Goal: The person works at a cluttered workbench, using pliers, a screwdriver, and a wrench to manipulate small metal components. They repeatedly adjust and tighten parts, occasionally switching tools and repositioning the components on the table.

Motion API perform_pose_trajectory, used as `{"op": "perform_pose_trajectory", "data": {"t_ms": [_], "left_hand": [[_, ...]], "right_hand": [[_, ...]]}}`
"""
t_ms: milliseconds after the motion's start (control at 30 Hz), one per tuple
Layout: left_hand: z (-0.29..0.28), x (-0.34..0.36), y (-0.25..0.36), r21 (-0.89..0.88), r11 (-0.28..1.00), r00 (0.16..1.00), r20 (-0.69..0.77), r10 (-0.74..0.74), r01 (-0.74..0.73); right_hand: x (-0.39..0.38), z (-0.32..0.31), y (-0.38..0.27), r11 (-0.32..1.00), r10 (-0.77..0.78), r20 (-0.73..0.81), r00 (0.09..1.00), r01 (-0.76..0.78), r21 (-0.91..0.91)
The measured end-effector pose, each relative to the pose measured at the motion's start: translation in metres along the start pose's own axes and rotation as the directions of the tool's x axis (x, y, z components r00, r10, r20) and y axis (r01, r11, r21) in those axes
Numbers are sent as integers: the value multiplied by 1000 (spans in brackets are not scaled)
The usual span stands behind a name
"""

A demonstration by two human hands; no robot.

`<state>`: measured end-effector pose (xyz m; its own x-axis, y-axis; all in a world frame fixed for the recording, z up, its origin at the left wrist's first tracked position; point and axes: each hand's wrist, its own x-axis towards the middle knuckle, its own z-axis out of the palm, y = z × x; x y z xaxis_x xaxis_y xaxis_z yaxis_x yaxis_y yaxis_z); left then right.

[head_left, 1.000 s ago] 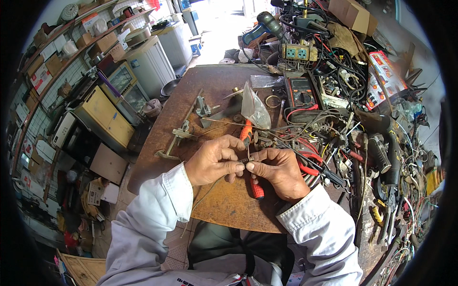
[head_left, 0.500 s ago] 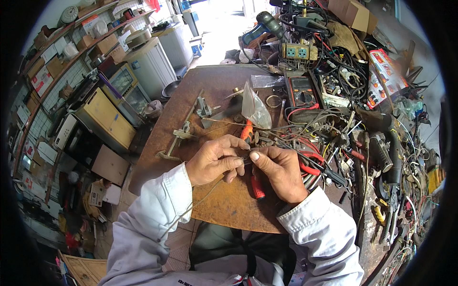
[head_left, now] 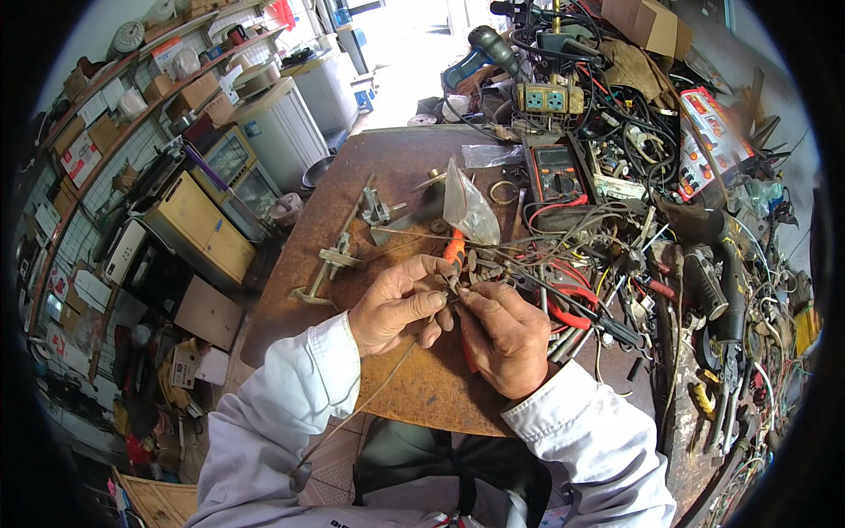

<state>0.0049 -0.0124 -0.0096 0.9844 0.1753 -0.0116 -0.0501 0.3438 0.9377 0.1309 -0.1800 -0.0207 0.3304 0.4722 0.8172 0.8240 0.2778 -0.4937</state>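
My left hand (head_left: 396, 308) and my right hand (head_left: 506, 334) meet above the wooden tabletop (head_left: 422, 392), fingers pinched close together. Between the fingertips is a small dark piece (head_left: 452, 285), too small to name. A thin brown cable (head_left: 380, 385) hangs from under my left hand, passing over the table's front edge toward my left sleeve. Just beyond the fingers lies a tool with an orange handle (head_left: 455, 249). A red handle (head_left: 468, 354) is mostly covered by my right hand. Small brown metal pieces (head_left: 486, 265) lie behind my right fingers.
A clear plastic bag (head_left: 472, 209) and a metal clamp-like fixture (head_left: 336, 257) are on the table. To the right stand a multimeter (head_left: 558, 172), red-handled pliers (head_left: 572, 308) and a heap of tangled wires (head_left: 616, 255). A blue-green power tool (head_left: 482, 55) lies at the back.
My right hand has shifted slightly left and down, its fingers now pointing more upward, covering more of the red handle. The small dark piece shows more between the fingertips.
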Motion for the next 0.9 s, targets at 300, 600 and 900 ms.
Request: {"op": "perform_pose_trajectory", "data": {"t_ms": [300, 600, 900], "left_hand": [[3, 0, 3, -274, 959, 995, 89, -44, 67], [6, 0, 5, -254, 963, 992, 107, -60, 86], [8, -2, 6, -29, 999, 999, -19, 40, -40]], "right_hand": [[0, -1, -1, 995, -100, 47, 994, 101, -13], [-3, 0, -4, 991, -119, 81, 990, 123, -56], [-6, 1, -3, 988, -119, 97, 988, 127, -82]]}}
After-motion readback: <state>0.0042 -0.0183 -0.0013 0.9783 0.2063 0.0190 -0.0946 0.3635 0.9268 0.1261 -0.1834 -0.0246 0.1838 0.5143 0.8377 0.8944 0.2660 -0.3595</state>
